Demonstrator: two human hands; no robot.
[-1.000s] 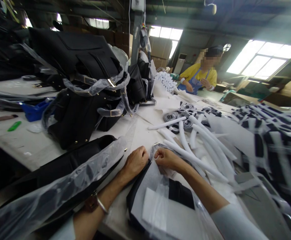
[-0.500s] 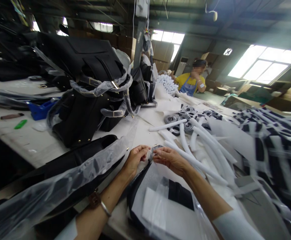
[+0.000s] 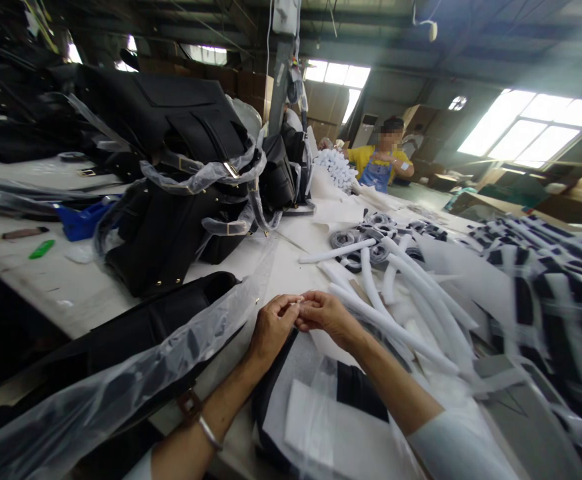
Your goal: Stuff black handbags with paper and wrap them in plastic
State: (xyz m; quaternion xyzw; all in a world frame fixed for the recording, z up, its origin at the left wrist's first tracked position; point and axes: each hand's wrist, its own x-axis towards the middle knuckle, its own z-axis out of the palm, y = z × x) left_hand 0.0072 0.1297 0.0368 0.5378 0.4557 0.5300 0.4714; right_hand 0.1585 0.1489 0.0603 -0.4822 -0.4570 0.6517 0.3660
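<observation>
My left hand (image 3: pixel 277 327) and my right hand (image 3: pixel 325 316) meet at the middle, fingertips pinched together around something small and pale that I cannot make out. Just below them lies a black bag (image 3: pixel 265 393) with white foam sheet (image 3: pixel 328 420) and clear plastic over it. To the left, a long black piece (image 3: pixel 145 313) is partly covered by a clear plastic sleeve (image 3: pixel 171 353). White foam tubes (image 3: pixel 395 327) lie right beside my right hand.
Black bags with plastic-wrapped straps (image 3: pixel 155 227) stand at the left, near a blue tape dispenser (image 3: pixel 81 220) and a green cutter (image 3: pixel 41 249). Coiled straps (image 3: pixel 345 238) lie beyond the tubes, wrapped black pieces (image 3: pixel 561 313) at the right. A person (image 3: pixel 381 163) is behind the table.
My hands have come together; my right hand moved left, and the clear wrapped end between them is now hidden. The person across the table has lowered a hand from the face.
</observation>
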